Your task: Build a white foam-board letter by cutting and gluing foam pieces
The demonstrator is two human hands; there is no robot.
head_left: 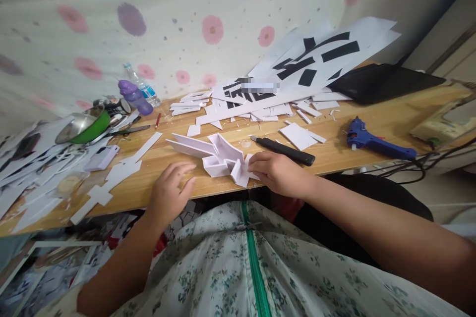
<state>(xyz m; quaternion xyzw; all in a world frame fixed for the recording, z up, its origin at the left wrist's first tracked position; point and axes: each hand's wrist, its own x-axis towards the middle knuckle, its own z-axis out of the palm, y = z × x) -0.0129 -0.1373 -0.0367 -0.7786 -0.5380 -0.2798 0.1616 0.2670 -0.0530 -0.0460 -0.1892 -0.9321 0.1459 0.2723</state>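
On the wooden table (336, 144), right by the front edge, here's the white card shape (217, 166), two long walls jutting left and its middle standing in angular pockets, with the right hand (277, 173) pinching its right end and the left hand (169, 193) just beside, fingers loosely spread.

No text legible, black character-like strokes (297, 68) on white sheet (323, 72), blue label (149, 91) on clear bottle (138, 79) too small.
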